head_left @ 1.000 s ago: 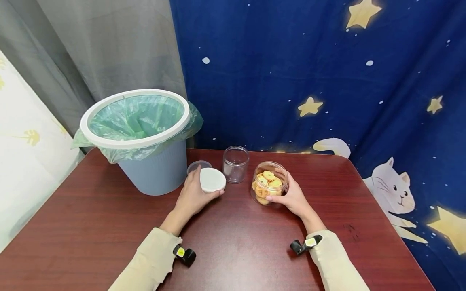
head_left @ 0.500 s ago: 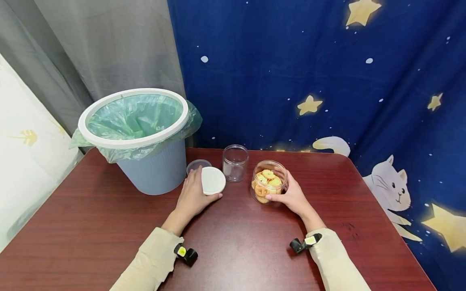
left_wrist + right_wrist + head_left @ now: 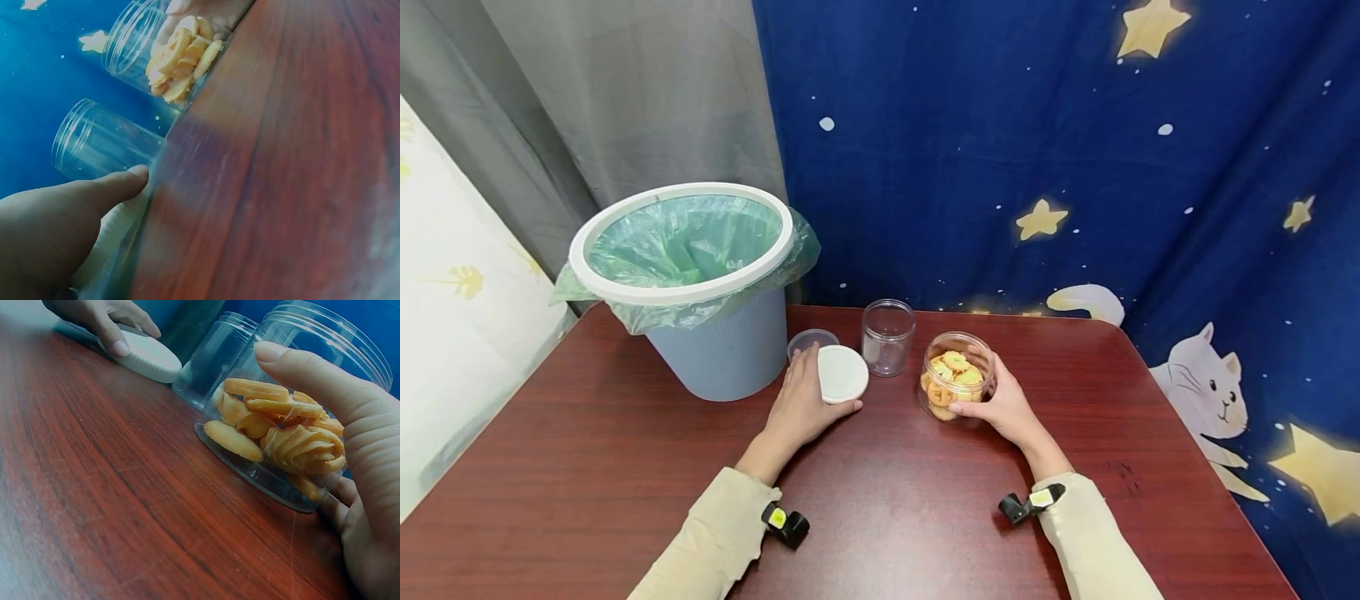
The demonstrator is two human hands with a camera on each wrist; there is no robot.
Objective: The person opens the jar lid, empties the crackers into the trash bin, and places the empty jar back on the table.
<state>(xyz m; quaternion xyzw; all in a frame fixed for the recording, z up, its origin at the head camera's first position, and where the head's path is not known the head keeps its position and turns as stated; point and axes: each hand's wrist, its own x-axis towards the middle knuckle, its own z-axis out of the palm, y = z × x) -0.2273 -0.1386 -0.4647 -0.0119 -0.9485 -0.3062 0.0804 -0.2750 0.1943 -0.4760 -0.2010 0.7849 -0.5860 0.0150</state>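
In the head view, my left hand (image 3: 800, 402) holds a round white lid (image 3: 844, 375) low over the table, fingers along its far left side and thumb at its near edge. The right wrist view shows the lid's ribbed rim beside that thumb. My right hand (image 3: 1006, 407) grips a clear plastic jar (image 3: 957, 350) from its right side, thumb on the near wall. Piped cookies (image 3: 300, 447) partly fill this jar, and its top is uncovered. Between the two hands stands a second clear jar (image 3: 888, 337), with no lid on it.
A clear round lid (image 3: 812, 338) lies behind my left hand, partly covered by it. At the back left of the brown table (image 3: 880, 517) stands a blue bin (image 3: 718, 358) with a white rim and green liner. A star-patterned blue curtain (image 3: 940, 167) hangs behind.
The white lid and my left hand have shifted very slightly toward me, and the lid's top looks flatter. My right hand and the cookie jar stay in place.
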